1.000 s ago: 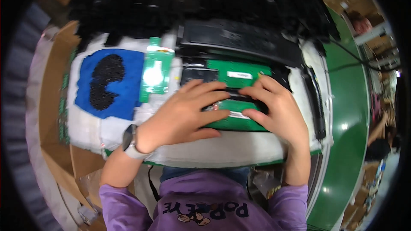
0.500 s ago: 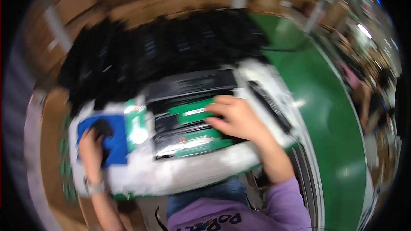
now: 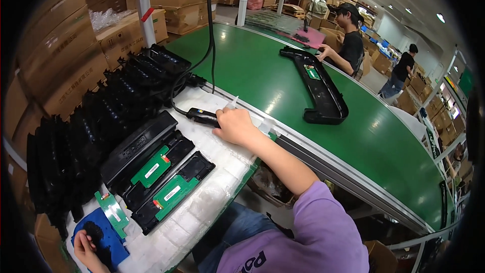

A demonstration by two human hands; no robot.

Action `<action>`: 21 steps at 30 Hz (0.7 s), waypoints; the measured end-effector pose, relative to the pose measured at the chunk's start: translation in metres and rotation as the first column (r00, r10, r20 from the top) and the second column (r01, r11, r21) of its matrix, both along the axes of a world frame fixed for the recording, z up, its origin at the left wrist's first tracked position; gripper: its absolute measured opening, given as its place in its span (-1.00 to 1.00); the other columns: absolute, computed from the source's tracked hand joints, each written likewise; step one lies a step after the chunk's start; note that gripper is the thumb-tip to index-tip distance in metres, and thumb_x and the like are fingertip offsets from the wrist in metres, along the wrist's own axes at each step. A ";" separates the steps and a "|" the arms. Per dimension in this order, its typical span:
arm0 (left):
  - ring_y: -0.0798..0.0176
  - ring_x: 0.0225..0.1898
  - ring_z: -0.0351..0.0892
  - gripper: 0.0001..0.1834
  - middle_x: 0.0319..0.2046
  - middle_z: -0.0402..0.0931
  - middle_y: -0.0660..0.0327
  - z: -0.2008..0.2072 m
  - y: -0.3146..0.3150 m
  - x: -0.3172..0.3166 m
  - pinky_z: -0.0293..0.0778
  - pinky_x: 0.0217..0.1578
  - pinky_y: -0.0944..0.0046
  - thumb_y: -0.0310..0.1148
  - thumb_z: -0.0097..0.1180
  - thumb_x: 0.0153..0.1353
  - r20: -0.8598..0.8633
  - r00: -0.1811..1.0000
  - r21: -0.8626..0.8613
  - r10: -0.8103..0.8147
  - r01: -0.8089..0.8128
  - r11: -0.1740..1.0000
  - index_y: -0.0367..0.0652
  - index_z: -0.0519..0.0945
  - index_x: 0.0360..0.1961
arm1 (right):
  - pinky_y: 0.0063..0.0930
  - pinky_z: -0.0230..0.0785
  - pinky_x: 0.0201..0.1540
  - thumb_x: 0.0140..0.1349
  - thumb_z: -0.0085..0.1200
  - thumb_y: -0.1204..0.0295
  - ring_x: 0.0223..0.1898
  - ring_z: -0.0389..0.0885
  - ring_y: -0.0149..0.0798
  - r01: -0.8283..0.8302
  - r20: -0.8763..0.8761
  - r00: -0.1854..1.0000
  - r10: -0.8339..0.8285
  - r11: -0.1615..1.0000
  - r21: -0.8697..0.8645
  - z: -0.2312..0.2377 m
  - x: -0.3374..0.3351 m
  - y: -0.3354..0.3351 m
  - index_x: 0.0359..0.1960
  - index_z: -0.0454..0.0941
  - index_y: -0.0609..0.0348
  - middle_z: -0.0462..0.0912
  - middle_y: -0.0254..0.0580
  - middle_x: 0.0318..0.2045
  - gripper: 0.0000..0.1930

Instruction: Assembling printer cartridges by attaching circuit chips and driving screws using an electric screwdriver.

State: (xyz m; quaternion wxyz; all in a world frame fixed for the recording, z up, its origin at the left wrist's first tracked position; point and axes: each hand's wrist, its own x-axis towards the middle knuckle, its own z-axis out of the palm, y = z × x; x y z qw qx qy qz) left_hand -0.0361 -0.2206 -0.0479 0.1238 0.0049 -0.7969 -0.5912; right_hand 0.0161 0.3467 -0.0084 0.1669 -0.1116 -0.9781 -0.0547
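holding the tool: right grip closed around its right end, at the far right part of the desk; black cable runs up from the other end. cannot tell whether the tool is lifted clear.

left grip: fingers curled at the blue sheet, beside the dark pile; cannot tell whether anything is pinched.

markings: tool bears one small coloured sticker, too small to read. one white label on each of the two seated boards, print illegible at this size. dark printed characters on a brown carton. dark letters on the purple shirt, partly out of view.

counts: boards on desk, 3: two seated in black casings, and; one loose, between blue sheet and casings. long black cover, 1, alongside the upper casing. black housings in the heap, many, overlapping, not countable. on the green belt, 1 curved housing with 1 small board. co-workers plainly seen, 2: one beside the belt, one farther off.
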 end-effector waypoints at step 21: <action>0.56 -0.54 0.25 -0.80 -0.43 0.48 0.27 0.058 0.197 0.003 0.22 -0.53 0.57 -0.42 -0.01 0.29 0.140 0.731 0.722 -0.668 0.386 0.574 -0.36 0.53 -0.18 | -0.31 0.34 -0.35 -0.15 0.15 0.33 -0.54 0.48 -0.23 -0.347 -0.678 0.621 0.393 -0.638 -0.688 0.116 -0.021 -0.107 0.05 0.26 0.31 0.45 -0.17 -0.52 -0.35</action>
